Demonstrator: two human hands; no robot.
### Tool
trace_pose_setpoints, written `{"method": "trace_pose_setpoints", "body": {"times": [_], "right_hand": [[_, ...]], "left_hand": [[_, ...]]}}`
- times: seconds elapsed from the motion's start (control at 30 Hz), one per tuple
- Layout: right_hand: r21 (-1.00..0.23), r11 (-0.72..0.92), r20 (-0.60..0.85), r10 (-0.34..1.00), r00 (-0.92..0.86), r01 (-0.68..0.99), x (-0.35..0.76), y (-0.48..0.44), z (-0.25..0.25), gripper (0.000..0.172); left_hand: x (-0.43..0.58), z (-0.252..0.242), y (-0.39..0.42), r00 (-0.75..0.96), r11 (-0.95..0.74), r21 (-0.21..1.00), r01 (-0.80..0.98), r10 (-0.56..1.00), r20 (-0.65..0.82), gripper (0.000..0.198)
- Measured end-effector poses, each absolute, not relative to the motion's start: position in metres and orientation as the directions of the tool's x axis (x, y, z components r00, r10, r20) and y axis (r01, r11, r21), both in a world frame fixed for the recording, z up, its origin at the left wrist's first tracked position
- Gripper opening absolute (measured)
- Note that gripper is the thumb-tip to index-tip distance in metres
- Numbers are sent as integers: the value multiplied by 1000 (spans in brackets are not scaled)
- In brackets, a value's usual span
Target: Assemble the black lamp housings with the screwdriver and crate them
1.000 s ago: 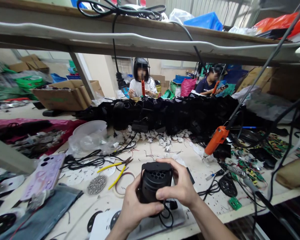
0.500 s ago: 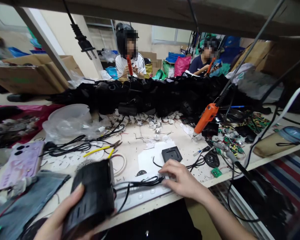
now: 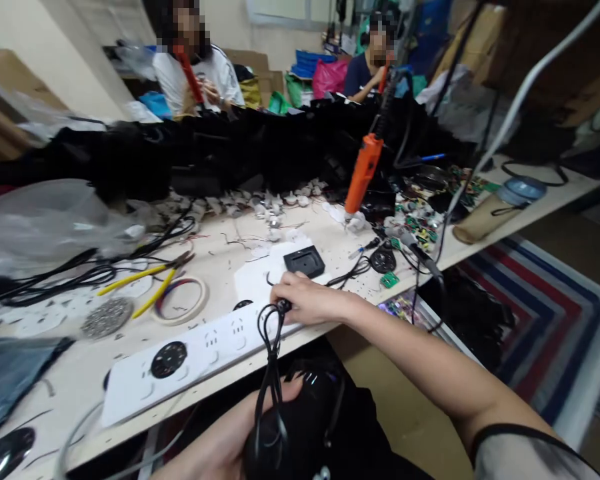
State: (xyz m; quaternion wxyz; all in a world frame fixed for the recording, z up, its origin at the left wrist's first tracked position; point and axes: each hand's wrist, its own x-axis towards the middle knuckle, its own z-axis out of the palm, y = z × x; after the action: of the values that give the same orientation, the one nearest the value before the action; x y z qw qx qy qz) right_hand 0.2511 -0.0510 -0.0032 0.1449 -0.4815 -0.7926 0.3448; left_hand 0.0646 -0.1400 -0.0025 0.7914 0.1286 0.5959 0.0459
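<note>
Low at the table's front edge, over my lap, my left hand (image 3: 253, 415) is closed round a rounded black plastic device (image 3: 307, 423) with slots in its housing. My right hand (image 3: 310, 300) pinches the end of a black power cord (image 3: 270, 370) over the right part of a white power strip (image 3: 193, 363). The fingers mostly hide that end, so I cannot tell whether it sits in a socket. The cord hangs in a tied bundle down in front of the device. A black rectangular tray-like part (image 3: 304, 260) lies just beyond my right hand.
Yellow-handled pliers (image 3: 135, 283), a tape roll (image 3: 200, 303) and a round black disc (image 3: 169, 360) on the strip are to the left. An orange electric screwdriver (image 3: 364, 173) hangs at the back. A soldering iron (image 3: 420, 253) and circuit boards (image 3: 420, 230) are right. Two people sit beyond.
The view has swung right and down. My left hand has brought the black device from the left to my lap. My right hand has lifted the cord's end, and the bundle now dangles.
</note>
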Motion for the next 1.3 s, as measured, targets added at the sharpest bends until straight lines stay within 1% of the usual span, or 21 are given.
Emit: {"method": "trace_pose_setpoints", "body": {"times": [0.03, 0.07, 0.13, 0.23, 0.3, 0.37, 0.4, 0.47, 0.53, 0.6, 0.63, 0.7, 0.73, 0.8, 0.83, 0.9, 0.93, 1.03, 1.13, 1.23, 1.3], "right_hand": [[-662, 308, -116, 859, -499, 683, 249, -51, -3, 24], [-639, 319, -116, 859, -498, 700, 248, -52, -3, 22], [-603, 332, -100, 871, -482, 725, 245, -54, -2, 20], [-590, 326, -81, 886, -456, 738, 242, -57, -2, 22], [-589, 325, -57, 897, -439, 740, 242, -61, -2, 25], [-579, 320, 18, 924, -381, 750, 242, -70, -3, 29], [-569, 313, 77, 941, -330, 761, 243, -76, -4, 32], [-553, 277, 207, 959, -193, 786, 245, -95, -7, 39], [-573, 218, 310, 950, -38, 790, 248, -120, -14, 41], [-646, 157, 372, 919, 128, 747, 253, -149, -26, 27], [-699, 102, 377, 894, 244, 708, 256, -163, -33, 22], [-802, -17, 315, 837, 447, 597, 262, -189, -53, 19], [-843, -91, 247, 810, 532, 530, 264, -199, -64, 17], [-885, -250, 83, 747, 660, 393, 269, -215, -89, 13], [-892, -319, -2, 709, 705, 319, 270, -220, -102, 11], [-890, -388, -94, 671, 736, 240, 271, -224, -127, 14], [-890, -407, -130, 660, 740, 207, 271, -224, -137, 12], [-891, -430, -188, 644, 742, 147, 267, -219, -152, 11], [-896, -424, -194, 644, 740, 134, 265, -214, -144, 10], [-903, -400, -169, 669, 724, 159, 266, -210, -128, 19], [-904, -387, -154, 688, 710, 179, 268, -208, -120, 22]], "left_hand": [[74, 1, -135, 291, 974, 117, 194, 57, -955, 40], [83, 3, -131, 306, 961, 67, 268, -19, -952, 42], [101, -1, -123, 334, 936, 63, 346, -60, -941, 47], [126, -24, -121, 344, 918, 101, 383, -40, -938, 52], [139, -46, -124, 317, 920, 131, 369, 8, -948, 45], [145, -67, -128, 309, 933, 188, 307, 89, -947, 34], [147, -75, -129, 320, 934, 231, 270, 139, -937, 28], [147, -84, -129, 315, 926, 277, 256, 191, -930, 19], [146, -85, -128, 310, 916, 288, 278, 198, -930, 18], [148, -80, -126, 329, 905, 286, 316, 179, -927, 23], [151, -77, -125, 333, 898, 274, 343, 157, -930, 24], [156, -71, -124, 333, 881, 250, 401, 114, -936, 26], [159, -69, -124, 320, 872, 237, 428, 99, -942, 28], [164, -67, -123, 282, 859, 212, 466, 83, -956, 35], [166, -66, -123, 265, 855, 202, 478, 78, -961, 37], [167, -66, -122, 252, 853, 177, 490, 56, -966, 39], [167, -66, -122, 263, 853, 173, 492, 43, -964, 38], [165, -63, -123, 309, 841, 204, 500, 47, -950, 38], [164, -61, -125, 295, 828, 220, 515, 70, -953, 40], [163, -63, -124, 296, 830, 221, 512, 71, -953, 39], [162, -66, -124, 293, 842, 217, 495, 73, -953, 37]]}}
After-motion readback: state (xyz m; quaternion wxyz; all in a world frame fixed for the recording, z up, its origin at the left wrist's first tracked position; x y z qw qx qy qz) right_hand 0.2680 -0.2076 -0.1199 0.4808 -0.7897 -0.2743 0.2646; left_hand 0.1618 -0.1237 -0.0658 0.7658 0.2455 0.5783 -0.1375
